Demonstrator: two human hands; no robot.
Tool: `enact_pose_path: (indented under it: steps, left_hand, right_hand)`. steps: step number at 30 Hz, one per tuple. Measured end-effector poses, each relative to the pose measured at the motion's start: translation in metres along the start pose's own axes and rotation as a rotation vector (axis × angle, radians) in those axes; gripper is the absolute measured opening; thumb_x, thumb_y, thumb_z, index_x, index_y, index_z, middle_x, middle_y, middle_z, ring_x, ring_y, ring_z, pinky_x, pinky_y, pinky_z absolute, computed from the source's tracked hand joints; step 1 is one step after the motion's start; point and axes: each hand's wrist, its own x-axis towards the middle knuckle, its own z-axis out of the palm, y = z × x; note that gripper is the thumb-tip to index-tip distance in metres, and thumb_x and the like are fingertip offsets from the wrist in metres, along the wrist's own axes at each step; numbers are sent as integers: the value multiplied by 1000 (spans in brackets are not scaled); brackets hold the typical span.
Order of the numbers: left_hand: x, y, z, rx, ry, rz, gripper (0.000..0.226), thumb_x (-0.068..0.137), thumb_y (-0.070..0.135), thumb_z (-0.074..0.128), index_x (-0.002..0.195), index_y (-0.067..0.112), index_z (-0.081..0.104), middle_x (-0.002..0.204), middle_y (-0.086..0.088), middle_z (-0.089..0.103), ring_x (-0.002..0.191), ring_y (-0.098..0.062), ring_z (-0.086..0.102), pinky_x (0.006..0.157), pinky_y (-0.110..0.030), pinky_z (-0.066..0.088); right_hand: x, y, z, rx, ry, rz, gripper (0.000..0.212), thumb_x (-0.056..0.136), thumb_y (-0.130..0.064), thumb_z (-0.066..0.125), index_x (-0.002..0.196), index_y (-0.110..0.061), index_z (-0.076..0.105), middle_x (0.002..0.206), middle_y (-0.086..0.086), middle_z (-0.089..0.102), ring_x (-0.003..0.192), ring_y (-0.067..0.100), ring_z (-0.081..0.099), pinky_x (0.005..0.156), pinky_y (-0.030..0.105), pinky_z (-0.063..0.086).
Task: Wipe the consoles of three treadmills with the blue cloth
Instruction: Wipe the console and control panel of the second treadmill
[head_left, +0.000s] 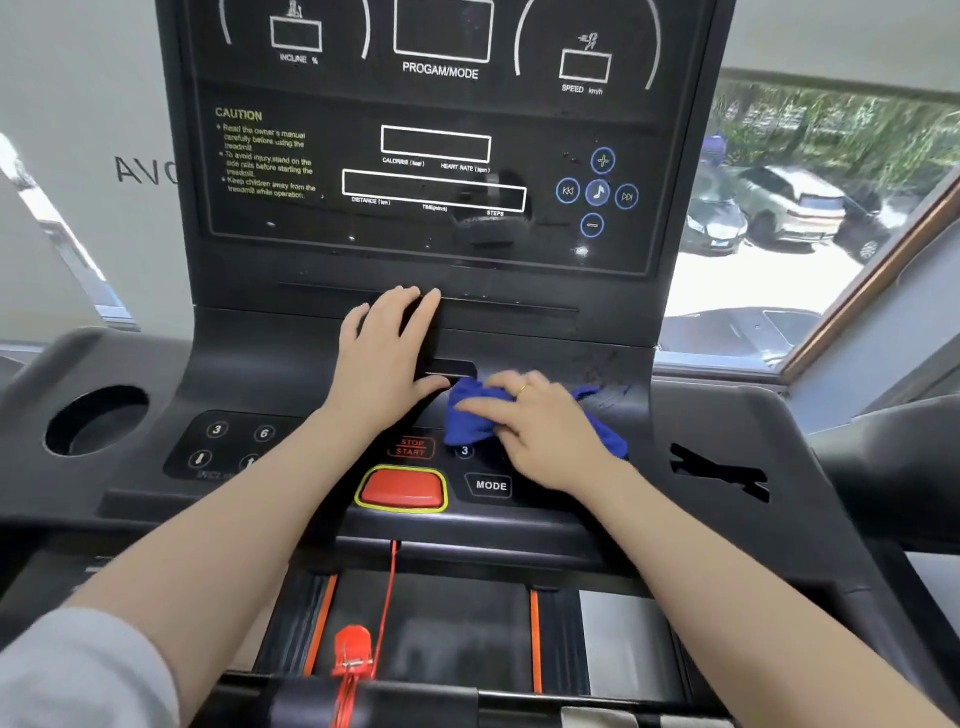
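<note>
Soft blue cloth (470, 415) (fuzzy, bunched) on matt black plastic console (260, 358); display panel (431, 156) glossy.

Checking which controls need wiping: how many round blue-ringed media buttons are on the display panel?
5, in a cross at the panel's right: plus on top, music note in the centre, rewind left, forward right, minus at the bottom. None appear hidden.

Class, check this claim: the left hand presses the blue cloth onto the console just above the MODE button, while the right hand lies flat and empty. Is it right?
Not quite: the hands are swapped. The head view shows the right hand pressing the blue cloth above the MODE button, while the left hand lies flat and empty.
</note>
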Motion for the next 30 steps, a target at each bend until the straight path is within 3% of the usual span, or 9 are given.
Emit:
enact_pose_path:
  steps: [6, 9, 11, 15, 18, 21, 24, 27, 30]
  left_hand:
    - [5, 2, -2, 1, -38, 18, 93, 65, 38, 81, 142, 12, 36, 137, -21, 42, 129, -37, 38, 102, -49, 32]
    - [5, 2, -3, -1, -49, 17, 94, 65, 37, 82, 143, 13, 36, 136, -23, 42, 128, -38, 38, 103, -49, 32]
    - [4, 5, -4, -9, -50, 10, 93, 66, 35, 82, 143, 12, 35, 137, -23, 41, 129, -38, 37, 104, -48, 31]
    - [7, 13, -8, -34, -81, -16, 94, 70, 33, 79, 146, 15, 27, 141, -22, 35, 132, -36, 31, 109, -45, 24]
    - [12, 20, -11, -41, -66, -6, 99, 68, 38, 79, 147, 15, 24, 136, -23, 37, 128, -37, 33, 112, -45, 18]
    - [15, 31, -8, -2, -87, 57, 97, 67, 36, 80, 145, 11, 28, 135, -25, 38, 129, -37, 33, 112, -45, 15]
    - [16, 32, 0, 11, -51, 87, 92, 58, 27, 87, 136, 5, 44, 125, -28, 47, 120, -42, 43, 105, -51, 28]
    - [16, 27, 5, -1, -21, 90, 94, 50, 28, 90, 132, 5, 49, 121, -29, 51, 116, -44, 48, 102, -55, 32]
    - [16, 27, 5, -14, -21, 80, 95, 50, 30, 90, 133, 7, 49, 122, -28, 51, 118, -44, 47, 104, -55, 29]
  right_hand:
    - [-4, 59, -18, -266, 293, 136, 52, 71, -14, 37, 113, -28, 63, 116, 13, 58, 83, 34, 53, 64, 38, 44]
    - [-3, 49, -10, -189, 352, 293, 53, 66, -7, 44, 111, -26, 64, 117, 13, 56, 85, 35, 51, 67, 40, 44]
    - [-2, 31, -7, -81, 270, 288, 51, 64, -7, 48, 108, -26, 67, 114, 13, 57, 83, 37, 52, 68, 42, 45]
    - [-18, 21, -10, -9, 27, 92, 46, 72, -13, 46, 112, -28, 65, 114, 8, 57, 85, 32, 52, 67, 38, 44]
    - [-27, 34, -12, -39, 6, 10, 46, 78, -19, 38, 116, -29, 61, 115, 8, 57, 87, 31, 53, 67, 38, 43]
    - [-30, 65, -14, -134, 194, 51, 47, 77, -13, 39, 117, -27, 60, 117, 14, 56, 89, 36, 54, 71, 42, 46]
    - [-30, 97, -18, -222, 389, 128, 54, 72, -5, 43, 118, -28, 56, 123, 13, 45, 95, 34, 50, 78, 41, 43]
    - [-24, 109, -22, -262, 413, 94, 57, 72, -2, 42, 120, -32, 51, 125, 8, 38, 98, 30, 43, 81, 39, 37]
    - [-17, 103, -26, -123, 435, 209, 51, 75, -8, 39, 116, -31, 59, 123, 12, 46, 102, 30, 42, 87, 34, 31]
